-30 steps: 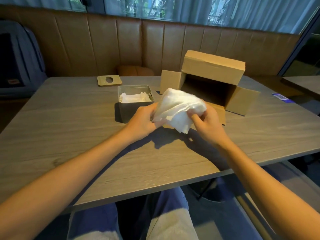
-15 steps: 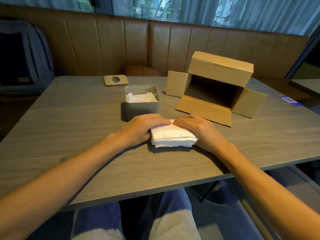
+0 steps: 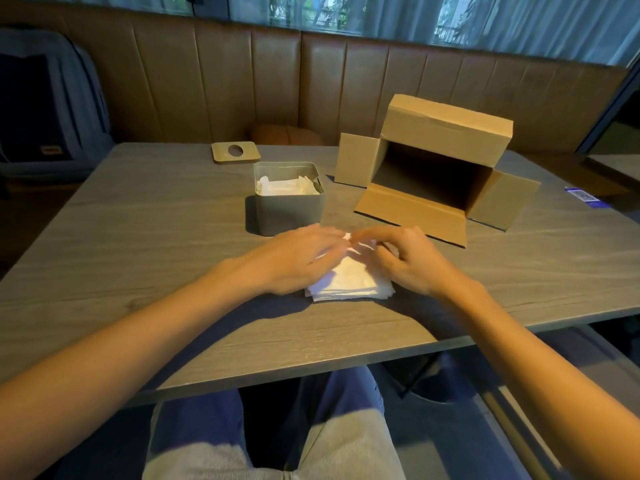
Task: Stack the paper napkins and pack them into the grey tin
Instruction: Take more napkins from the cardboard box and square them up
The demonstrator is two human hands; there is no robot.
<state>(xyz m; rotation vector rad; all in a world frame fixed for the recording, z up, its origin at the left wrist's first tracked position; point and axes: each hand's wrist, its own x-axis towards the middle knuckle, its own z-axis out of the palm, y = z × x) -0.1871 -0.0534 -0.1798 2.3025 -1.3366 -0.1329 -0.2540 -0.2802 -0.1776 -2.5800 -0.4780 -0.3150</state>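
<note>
Napkins (image 3: 349, 285) flat on table (image 3: 145, 244); squarish

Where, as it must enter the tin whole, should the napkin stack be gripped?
Grip the napkin stack by its left and right edges, one hand from each side, fingers beneath, thumbs on top. It lies flat on the table as loose, unevenly edged sheets, so pinching the whole thickness likely keeps it together.

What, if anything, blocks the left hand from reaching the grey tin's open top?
Probably nothing, so yes. The left hand rests on the napkin stack, the grey tin stands just beyond its fingertips, and its top is open; the lid lies on the table behind it.
</note>
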